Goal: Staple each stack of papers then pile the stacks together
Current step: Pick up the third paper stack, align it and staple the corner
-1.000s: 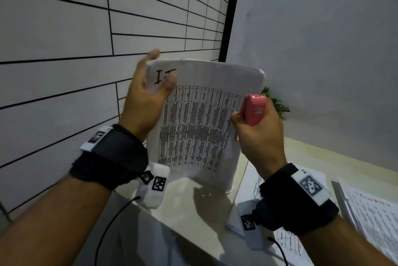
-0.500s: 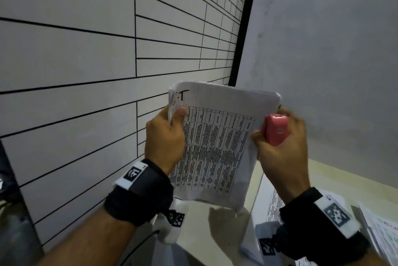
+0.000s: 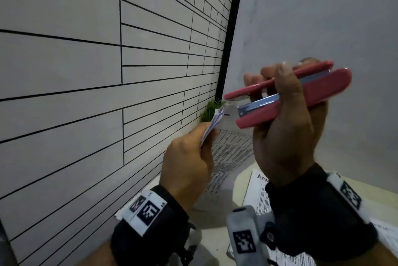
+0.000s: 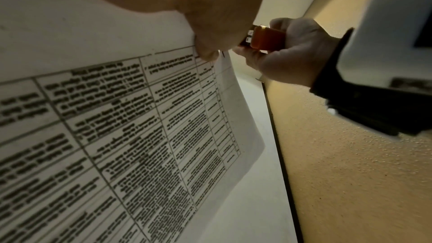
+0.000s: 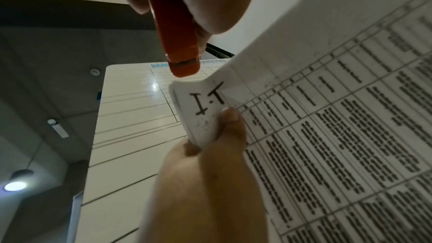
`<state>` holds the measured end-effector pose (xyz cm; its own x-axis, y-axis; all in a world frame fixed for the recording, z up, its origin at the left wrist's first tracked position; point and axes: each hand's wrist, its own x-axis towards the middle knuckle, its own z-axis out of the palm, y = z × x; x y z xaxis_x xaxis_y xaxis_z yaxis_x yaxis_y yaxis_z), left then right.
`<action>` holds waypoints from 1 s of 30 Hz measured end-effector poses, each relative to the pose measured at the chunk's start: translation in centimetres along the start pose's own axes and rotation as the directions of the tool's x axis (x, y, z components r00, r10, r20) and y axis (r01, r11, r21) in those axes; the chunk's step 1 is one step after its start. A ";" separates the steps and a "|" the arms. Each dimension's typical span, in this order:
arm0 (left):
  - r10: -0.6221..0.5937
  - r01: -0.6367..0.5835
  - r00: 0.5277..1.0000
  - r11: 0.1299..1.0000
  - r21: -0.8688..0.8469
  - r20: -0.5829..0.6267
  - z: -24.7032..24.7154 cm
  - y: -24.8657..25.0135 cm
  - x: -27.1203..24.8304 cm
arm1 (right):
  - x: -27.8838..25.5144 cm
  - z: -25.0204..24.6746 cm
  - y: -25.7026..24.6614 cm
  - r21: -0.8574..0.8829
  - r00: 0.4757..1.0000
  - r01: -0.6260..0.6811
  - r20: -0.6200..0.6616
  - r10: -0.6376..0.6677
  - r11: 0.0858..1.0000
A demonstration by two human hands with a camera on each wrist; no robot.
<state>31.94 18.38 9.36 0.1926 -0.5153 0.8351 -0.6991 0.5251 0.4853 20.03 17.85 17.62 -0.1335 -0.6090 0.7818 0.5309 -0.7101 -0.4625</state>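
Observation:
My left hand [image 3: 189,158] pinches the top corner of a paper stack [image 3: 228,151] printed with a table and marked "I.T" [image 5: 207,101], held up in the air. My right hand [image 3: 286,127] grips a pink stapler [image 3: 288,93], its mouth pointing left and just above that pinched corner [image 3: 217,117]. The stapler's jaws stand apart, and the corner sits just below them, not between them. In the right wrist view the stapler tip [image 5: 184,66] hovers close over the curled corner. The left wrist view shows the sheet [image 4: 131,127] hanging from my thumb [image 4: 205,43].
More printed stacks [image 3: 258,192] lie on the cream table [image 3: 211,237] below my right wrist. A lined whiteboard [image 3: 86,71] fills the left, a grey wall [image 3: 323,17] the right. A small green plant [image 3: 211,110] stands in the corner behind the papers.
My right hand has turned the stapler sideways and raised it, bringing its mouth to the stack's top left corner. My left hand has turned the stack edge-on and lowered it.

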 end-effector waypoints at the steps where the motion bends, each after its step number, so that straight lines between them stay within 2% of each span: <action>1: 0.004 -0.004 1.000 1.000 0.000 -0.003 0.1 0.1 -0.1 | 0.0 0.1 0.2 -0.001 1.000 -0.009 0.006 0.009 1.000; 5: -0.012 0.012 1.000 0.999 0.040 0.004 0.3 0.1 -0.1 | -0.2 0.5 0.9 -0.019 0.999 -0.046 0.028 0.047 0.999; 9: -0.037 0.037 0.999 0.998 0.046 0.017 0.2 0.1 0.0 | 0.0 0.7 1.3 -0.053 0.997 -0.004 0.074 0.008 0.999; 14: 0.016 -0.018 0.999 0.999 0.037 0.043 -0.1 0.1 0.2 | -0.1 0.9 1.7 -0.038 0.991 0.011 0.132 -0.005 0.999; 26: 0.008 -0.013 0.997 0.997 0.073 0.070 -0.2 0.1 0.1 | 0.2 2.0 1.8 0.030 0.998 -0.050 0.040 0.049 0.998; 30: -0.010 0.009 0.998 1.000 0.024 0.064 -0.2 0.0 0.0 | 0.3 2.3 2.0 -0.018 0.998 -0.057 0.040 0.057 0.998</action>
<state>32.05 18.49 9.39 0.1556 -0.5627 0.8119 -0.7138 0.5042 0.4862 22.95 17.04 17.86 -0.0692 -0.6342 0.7701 0.5223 -0.6807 -0.5137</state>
